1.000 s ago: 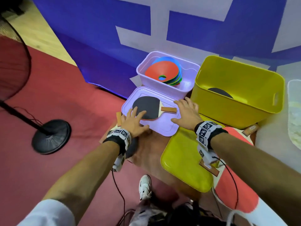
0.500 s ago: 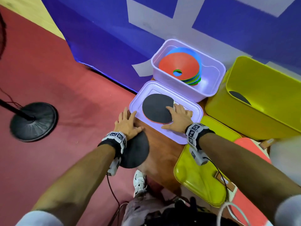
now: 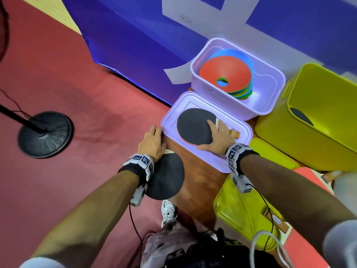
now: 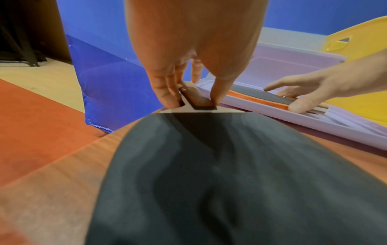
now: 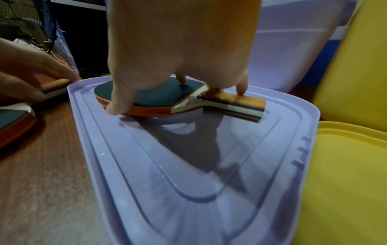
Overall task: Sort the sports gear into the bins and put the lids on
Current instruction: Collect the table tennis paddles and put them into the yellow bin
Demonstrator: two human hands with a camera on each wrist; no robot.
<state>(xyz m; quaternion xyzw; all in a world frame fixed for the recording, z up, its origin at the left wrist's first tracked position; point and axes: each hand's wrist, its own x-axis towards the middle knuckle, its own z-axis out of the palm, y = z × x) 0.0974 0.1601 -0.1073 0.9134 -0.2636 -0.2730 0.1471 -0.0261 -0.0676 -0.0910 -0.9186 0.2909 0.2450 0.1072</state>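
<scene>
Both hands have slid in since a second ago: the right hand (image 3: 217, 137) now sits on top of the paddle on the lid (image 3: 195, 126), not beside it, and the left hand (image 3: 151, 144) has pulled back off the purple lid (image 3: 218, 161) to the handle of the near paddle (image 3: 166, 178).

Low in the frame, the near paddle lies on the wooden table (image 3: 195, 182), and its round black end sticks out past the table's left edge over the red floor (image 3: 77, 93). In the left wrist view, the left fingers (image 4: 165, 86) and thumb pinch its handle from both sides.

Right of it, the yellow lid (image 3: 243, 213) lies flat at the lower right.

In the middle, the paddle on the lid lies black side up. In the right wrist view, the right thumb hooks its near edge, and the right fingers (image 5: 240, 84) curl down on the handle.

Further up, the purple bin (image 3: 202, 82) touches the purple lid's far edge and holds red, blue and green flat cones (image 3: 225, 71). The yellow bin (image 3: 301, 146) stands at the right with one black paddle inside. A blue wall runs along the top.
</scene>
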